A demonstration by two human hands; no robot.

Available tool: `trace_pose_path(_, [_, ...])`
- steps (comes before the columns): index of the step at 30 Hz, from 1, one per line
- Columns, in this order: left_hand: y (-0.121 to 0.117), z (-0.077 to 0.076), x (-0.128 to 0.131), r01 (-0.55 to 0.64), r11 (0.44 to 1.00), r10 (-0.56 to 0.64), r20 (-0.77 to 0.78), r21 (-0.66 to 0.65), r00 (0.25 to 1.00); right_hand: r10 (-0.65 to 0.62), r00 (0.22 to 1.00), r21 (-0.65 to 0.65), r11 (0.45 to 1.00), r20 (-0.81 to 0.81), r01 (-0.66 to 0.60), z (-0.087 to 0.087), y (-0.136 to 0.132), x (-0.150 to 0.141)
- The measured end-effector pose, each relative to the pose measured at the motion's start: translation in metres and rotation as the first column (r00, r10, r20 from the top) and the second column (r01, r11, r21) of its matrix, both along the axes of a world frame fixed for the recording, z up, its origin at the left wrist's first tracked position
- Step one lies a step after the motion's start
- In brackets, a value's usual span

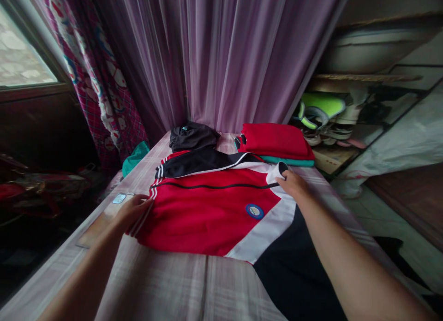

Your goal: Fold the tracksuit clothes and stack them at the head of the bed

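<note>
A red, white and black sports jacket (207,210) lies spread flat on a bed with a pale checked cover (180,284). One black sleeve with white stripes is folded across its top. My left hand (133,210) rests on the jacket's left edge, fingers closed on the striped hem. My right hand (294,181) grips the white collar at the jacket's upper right. A round blue badge (254,211) shows on the chest.
A folded red garment over a teal one (277,143) and a dark folded garment (192,135) lie at the bed's far end. A phone (104,219) lies by my left hand. Purple curtains hang behind; shoes sit on shelves at right (325,122).
</note>
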State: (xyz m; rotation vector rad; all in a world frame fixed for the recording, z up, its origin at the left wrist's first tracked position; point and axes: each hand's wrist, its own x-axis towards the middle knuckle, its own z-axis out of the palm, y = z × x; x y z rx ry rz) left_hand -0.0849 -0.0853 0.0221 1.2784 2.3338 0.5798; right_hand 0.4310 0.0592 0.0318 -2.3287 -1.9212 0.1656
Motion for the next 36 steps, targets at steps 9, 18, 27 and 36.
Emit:
trace_pose_path(9, [0.009, -0.004, 0.007, 0.002, 1.0, -0.001, 0.287, -0.003, 0.958, -0.148, 0.974, -0.043, 0.987, 0.171, 0.158, -0.001, -0.018, 0.036])
trace_pose_path(18, [0.063, 0.004, 0.029, 0.133, 0.98, -0.068, 0.381, -0.148, 0.922, -0.124, 0.973, -0.115, 0.982, 0.195, 0.148, -0.009, -0.013, 0.041])
trace_pose_path(27, [0.05, 0.017, 0.046, -0.05, 0.998, 0.069, 0.772, -0.048, 0.632, -0.15, 0.966, -0.055, 0.985, 0.21, 0.165, 0.001, -0.022, 0.035])
trace_pose_path(36, [0.043, 0.019, 0.043, -0.054, 0.979, 0.202, 0.913, -0.196, 0.355, 0.537, 0.822, 0.233, 0.789, 0.187, -0.568, 0.048, -0.023, -0.125])
